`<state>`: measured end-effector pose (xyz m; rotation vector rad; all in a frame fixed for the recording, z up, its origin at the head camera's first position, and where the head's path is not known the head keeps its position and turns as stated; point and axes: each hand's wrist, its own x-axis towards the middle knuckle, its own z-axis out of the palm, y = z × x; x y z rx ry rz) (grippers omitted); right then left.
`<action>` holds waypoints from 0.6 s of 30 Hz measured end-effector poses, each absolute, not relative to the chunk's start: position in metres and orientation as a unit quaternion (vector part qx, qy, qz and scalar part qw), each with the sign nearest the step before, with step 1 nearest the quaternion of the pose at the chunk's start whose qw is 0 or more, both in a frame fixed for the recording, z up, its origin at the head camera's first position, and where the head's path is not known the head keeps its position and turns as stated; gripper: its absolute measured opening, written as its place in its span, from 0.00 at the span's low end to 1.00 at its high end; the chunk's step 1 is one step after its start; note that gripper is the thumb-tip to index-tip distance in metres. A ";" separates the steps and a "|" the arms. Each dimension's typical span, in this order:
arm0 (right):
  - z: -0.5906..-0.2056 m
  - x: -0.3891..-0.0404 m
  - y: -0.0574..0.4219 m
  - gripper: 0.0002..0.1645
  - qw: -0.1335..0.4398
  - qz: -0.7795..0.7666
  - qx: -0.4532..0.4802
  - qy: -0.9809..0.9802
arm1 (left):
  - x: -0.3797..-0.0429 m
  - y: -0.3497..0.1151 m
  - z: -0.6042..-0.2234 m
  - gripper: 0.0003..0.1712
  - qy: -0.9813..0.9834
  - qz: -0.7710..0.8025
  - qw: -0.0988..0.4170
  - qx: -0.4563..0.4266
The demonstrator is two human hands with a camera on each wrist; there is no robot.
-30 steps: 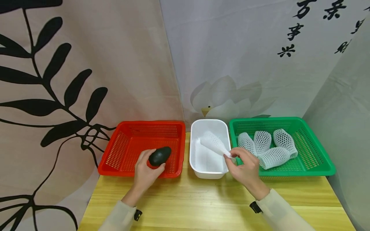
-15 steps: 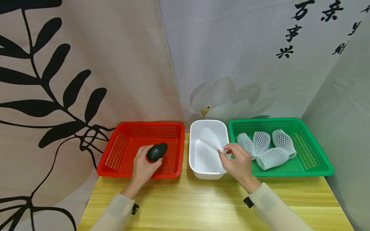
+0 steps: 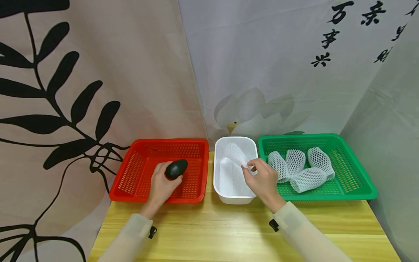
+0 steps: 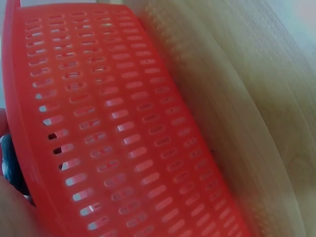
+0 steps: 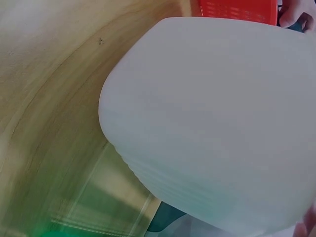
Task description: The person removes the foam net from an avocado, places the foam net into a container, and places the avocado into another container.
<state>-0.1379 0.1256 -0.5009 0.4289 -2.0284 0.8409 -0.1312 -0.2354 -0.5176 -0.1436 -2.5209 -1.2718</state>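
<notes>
In the head view, a dark, egg-shaped avocado [image 3: 176,169] is held over the red basket [image 3: 131,178] by my left hand [image 3: 162,185], fingers and thumb curled round its sides. My right hand [image 3: 263,181] pinches the gathered end of a white foam fruit net [image 3: 234,153] above the white tub [image 3: 223,185]. The net's wider end points up and left. Seen by the left wrist camera, the basket wall hides most of the avocado [image 4: 11,165]. The tub wall [image 5: 207,113] fills most of the right wrist view, hiding the net.
To the right, the green basket [image 3: 356,174] holds several white foam nets [image 3: 309,179]. All three containers stand along the back of the wooden table [image 3: 212,233], with a printed cloth [image 3: 147,72] hanging right behind them.
My right hand has moved left with the foam net, further over the white tub. My left hand has shifted slightly left and away from me with the avocado.
</notes>
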 end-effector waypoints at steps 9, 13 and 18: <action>-0.507 -0.144 0.118 0.09 0.403 0.300 0.126 -0.856 | -0.140 -0.239 -0.519 0.35 -0.891 -0.432 0.136 -0.028; -0.505 -0.145 0.117 0.10 0.355 0.274 0.112 -0.886 | -0.143 -0.240 -0.520 0.35 -0.895 -0.429 0.119 -0.021; -0.502 -0.144 0.115 0.13 0.276 0.247 0.112 -0.922 | -0.146 -0.242 -0.522 0.36 -0.900 -0.423 0.105 -0.013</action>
